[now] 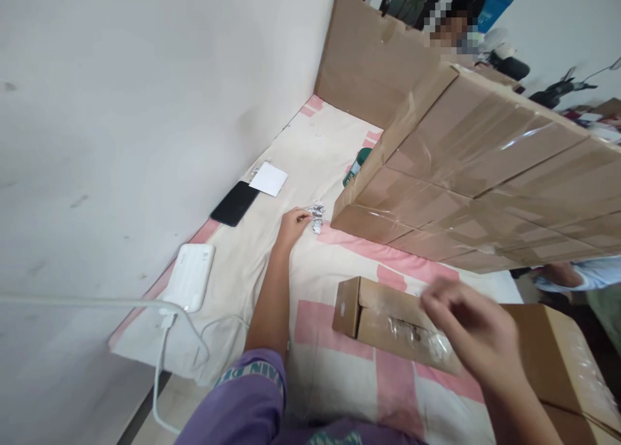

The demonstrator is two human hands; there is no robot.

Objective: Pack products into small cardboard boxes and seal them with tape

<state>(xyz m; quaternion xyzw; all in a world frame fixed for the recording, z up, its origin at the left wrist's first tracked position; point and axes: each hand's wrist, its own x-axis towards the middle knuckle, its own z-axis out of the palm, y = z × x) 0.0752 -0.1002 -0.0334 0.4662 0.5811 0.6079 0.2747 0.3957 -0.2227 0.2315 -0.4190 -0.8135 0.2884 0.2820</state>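
My left hand [294, 225] reaches far across the cloth, its thumb and fingers pinched at the edge of a small heap of shiny silver pieces [317, 218]. Whether a piece is between those fingertips is too small to tell. Closer to me, my right hand [478, 332] is raised over the right end of a long, taped cardboard box [392, 322]. It is blurred, with the fingers curled in and the thumb against them; anything inside is hidden.
Along the left wall lie a white power bank [191, 277] with a cable, a black phone [236, 204] and a white card [268, 179]. Stacked taped cartons [466, 167] form a wall at right, partly hiding a green container [358, 167]. Another carton [557, 361] stands at right. People are beyond.
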